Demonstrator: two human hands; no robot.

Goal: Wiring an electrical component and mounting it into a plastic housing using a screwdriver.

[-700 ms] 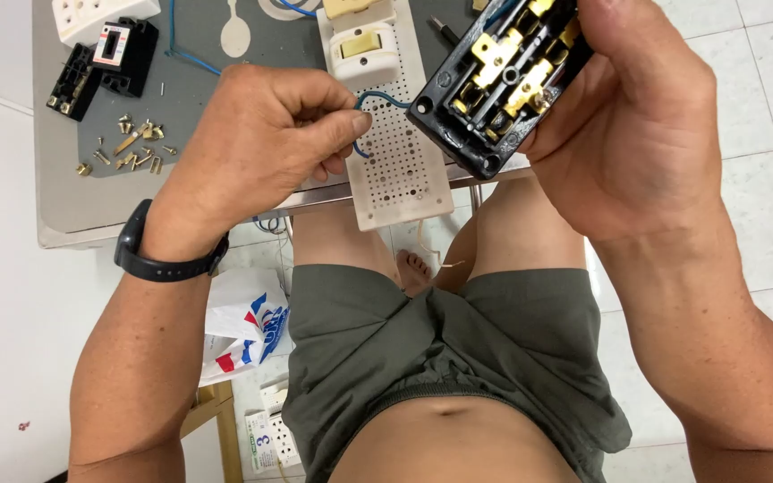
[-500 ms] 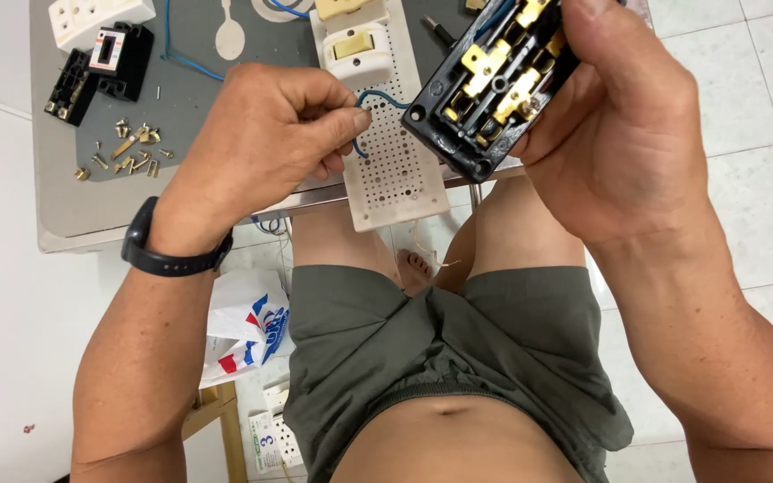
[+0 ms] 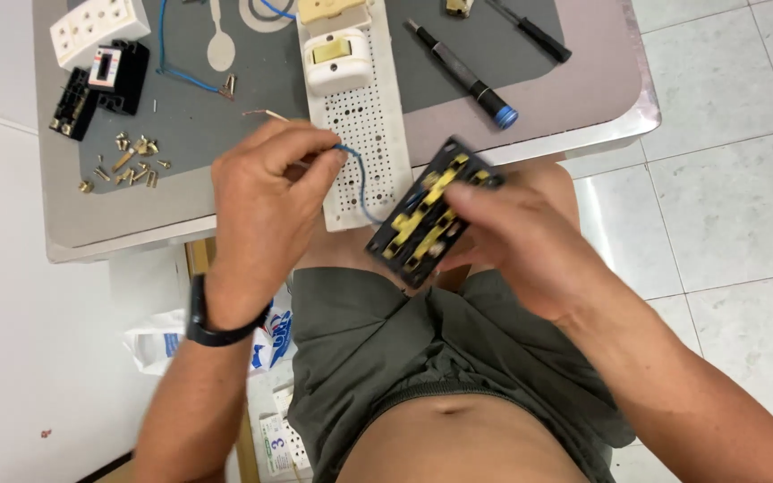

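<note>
1. The right hand (image 3: 516,246) is closed around a black socket block (image 3: 429,215) with yellow-brass contacts – the block sits tilted just below the near end of the white perforated board (image 3: 364,134), over the person's lap.
2. The left hand (image 3: 266,192) pinches a thin blue wire (image 3: 361,183) between thumb and fingertips; the wire curves across the board's lower part to the socket block, and its bare end (image 3: 261,114) sticks out left of the board.
3. At the board's far end a cream switch unit (image 3: 337,58) is mounted on it.
4. Right of the board lie two dark screwdrivers (image 3: 462,67) on the grey table (image 3: 583,85).
5. Left of the board – small brass screws (image 3: 127,156) lie scattered, with a black part (image 3: 100,85) and a white socket face (image 3: 100,27) beyond them.
</note>
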